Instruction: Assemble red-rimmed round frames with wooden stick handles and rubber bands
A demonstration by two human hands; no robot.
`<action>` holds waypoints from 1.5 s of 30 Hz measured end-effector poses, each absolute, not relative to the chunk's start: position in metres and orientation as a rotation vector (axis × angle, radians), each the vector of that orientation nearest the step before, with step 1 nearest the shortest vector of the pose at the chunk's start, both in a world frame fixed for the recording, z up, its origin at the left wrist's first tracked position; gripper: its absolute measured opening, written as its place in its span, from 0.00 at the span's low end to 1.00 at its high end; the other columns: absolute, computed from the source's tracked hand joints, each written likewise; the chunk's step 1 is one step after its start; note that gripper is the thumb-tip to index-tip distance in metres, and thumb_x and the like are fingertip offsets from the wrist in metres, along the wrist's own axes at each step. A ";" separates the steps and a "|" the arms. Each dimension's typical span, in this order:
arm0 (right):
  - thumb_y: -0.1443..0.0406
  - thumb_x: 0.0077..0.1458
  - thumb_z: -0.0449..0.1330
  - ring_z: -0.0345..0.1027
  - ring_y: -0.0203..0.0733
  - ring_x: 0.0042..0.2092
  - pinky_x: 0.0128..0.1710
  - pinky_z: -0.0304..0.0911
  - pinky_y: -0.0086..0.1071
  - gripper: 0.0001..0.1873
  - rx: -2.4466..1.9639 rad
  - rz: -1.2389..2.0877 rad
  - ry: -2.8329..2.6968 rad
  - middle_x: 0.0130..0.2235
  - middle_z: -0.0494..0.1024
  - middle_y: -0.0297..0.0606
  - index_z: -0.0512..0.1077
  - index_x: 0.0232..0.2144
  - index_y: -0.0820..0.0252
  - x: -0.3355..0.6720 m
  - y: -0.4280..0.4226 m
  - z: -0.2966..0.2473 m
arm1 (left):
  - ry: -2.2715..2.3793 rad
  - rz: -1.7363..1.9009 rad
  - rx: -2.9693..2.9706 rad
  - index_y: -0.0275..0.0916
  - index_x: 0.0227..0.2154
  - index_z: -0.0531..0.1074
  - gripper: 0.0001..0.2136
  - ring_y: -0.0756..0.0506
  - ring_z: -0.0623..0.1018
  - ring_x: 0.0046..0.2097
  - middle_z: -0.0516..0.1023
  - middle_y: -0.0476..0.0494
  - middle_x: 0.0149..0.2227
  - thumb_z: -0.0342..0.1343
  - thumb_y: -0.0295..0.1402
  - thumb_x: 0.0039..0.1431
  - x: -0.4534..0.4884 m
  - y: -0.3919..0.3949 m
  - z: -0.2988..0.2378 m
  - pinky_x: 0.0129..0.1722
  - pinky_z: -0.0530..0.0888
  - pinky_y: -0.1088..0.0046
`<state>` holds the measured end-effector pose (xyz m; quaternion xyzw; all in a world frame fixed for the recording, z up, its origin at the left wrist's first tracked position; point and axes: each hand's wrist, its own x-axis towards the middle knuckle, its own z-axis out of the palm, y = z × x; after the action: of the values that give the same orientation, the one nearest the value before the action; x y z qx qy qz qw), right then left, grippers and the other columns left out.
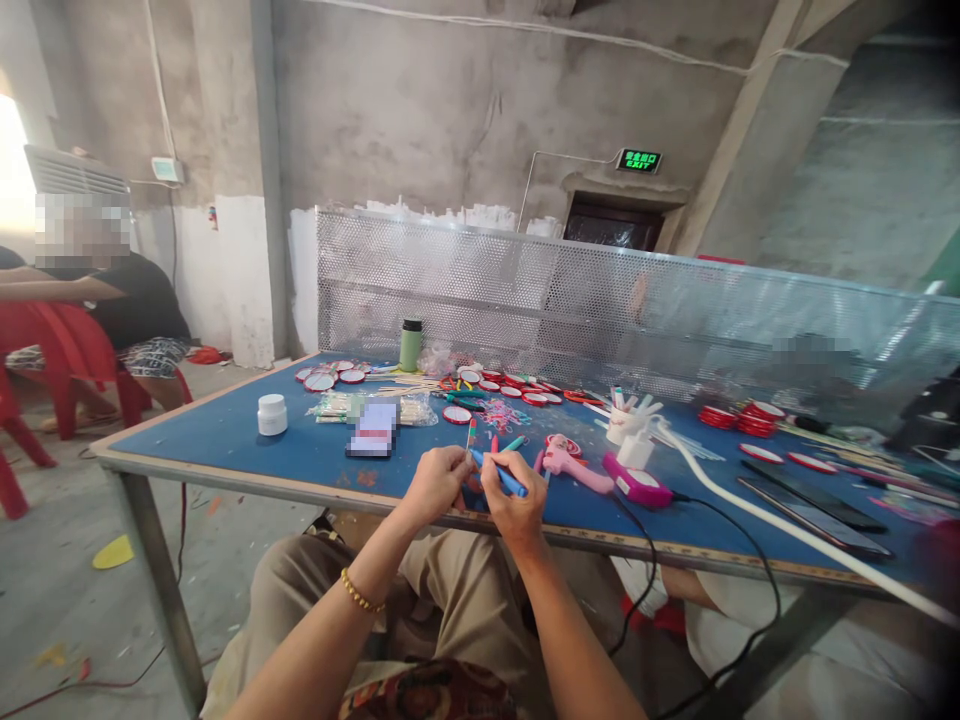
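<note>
My left hand (439,480) is closed in a pinch on a small thin piece with a red, green and white upper part (472,434), held upright above the table's front edge. In my right hand (517,500) is a blue marker pen (511,484), gripped like a writing tool with its tip close to that piece. Fingers hide the lower end of the piece and the exact contact. Just beyond the hands lie a green pen (514,443) and a red pen (495,446). A pink glue gun (574,465) lies to the right of them.
The blue table (225,450) bears a phone (373,430), a white jar (272,415), a green bottle (410,346), red-rimmed discs (535,399) and a magenta device (636,482) with a black cable. A white hose (750,517) crosses the right side. Perforated metal panels (450,290) stand behind.
</note>
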<state>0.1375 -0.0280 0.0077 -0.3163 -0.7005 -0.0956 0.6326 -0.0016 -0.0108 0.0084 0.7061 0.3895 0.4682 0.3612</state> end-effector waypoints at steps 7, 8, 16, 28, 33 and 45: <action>0.67 0.59 0.57 0.70 0.35 0.27 0.30 0.66 0.28 0.07 -0.721 -0.210 -1.608 0.26 0.76 0.32 0.72 0.29 0.58 0.138 -0.027 0.008 | 1.010 1.218 1.818 0.37 0.24 0.68 0.13 0.52 0.73 0.16 0.75 0.51 0.21 0.48 0.39 0.61 -0.001 -0.011 0.008 0.19 0.64 0.79; 0.67 0.59 0.57 0.69 0.35 0.27 0.30 0.66 0.28 0.07 -0.722 -0.212 -1.607 0.26 0.76 0.32 0.72 0.29 0.58 0.138 -0.027 0.008 | 1.011 1.218 1.818 0.37 0.25 0.68 0.13 0.52 0.73 0.16 0.76 0.51 0.21 0.48 0.39 0.61 -0.001 -0.011 0.008 0.19 0.64 0.79; 0.67 0.60 0.56 0.69 0.35 0.26 0.30 0.66 0.28 0.07 -0.727 -0.236 -1.594 0.25 0.76 0.33 0.72 0.29 0.58 0.137 -0.028 0.008 | 1.017 1.208 1.820 0.37 0.25 0.69 0.14 0.52 0.73 0.17 0.78 0.49 0.24 0.48 0.40 0.62 -0.002 -0.010 0.007 0.19 0.65 0.79; 0.67 0.60 0.57 0.70 0.35 0.27 0.30 0.66 0.28 0.07 -0.728 -0.241 -1.595 0.26 0.76 0.32 0.72 0.29 0.58 0.137 -0.028 0.009 | 1.006 1.201 1.817 0.38 0.25 0.68 0.15 0.52 0.74 0.17 0.80 0.48 0.26 0.48 0.41 0.61 -0.002 -0.010 0.007 0.18 0.64 0.79; 0.67 0.60 0.56 0.69 0.35 0.27 0.30 0.66 0.28 0.08 -0.731 -0.246 -1.584 0.25 0.76 0.33 0.72 0.29 0.58 0.137 -0.028 0.010 | 1.006 1.197 1.819 0.38 0.25 0.68 0.14 0.52 0.74 0.17 0.80 0.48 0.26 0.47 0.41 0.61 -0.002 -0.009 0.007 0.19 0.65 0.79; 0.67 0.59 0.57 0.69 0.34 0.26 0.30 0.66 0.28 0.07 -0.728 -0.243 -1.603 0.25 0.75 0.32 0.71 0.28 0.58 0.138 -0.029 0.008 | 1.000 1.213 1.822 0.38 0.24 0.67 0.14 0.51 0.73 0.17 0.77 0.51 0.22 0.48 0.40 0.61 -0.002 -0.010 0.008 0.17 0.63 0.79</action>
<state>0.1379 -0.0288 0.0082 -0.3180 -0.7002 -0.1060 0.6304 -0.0017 -0.0103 0.0084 0.7066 0.3877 0.4704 0.3595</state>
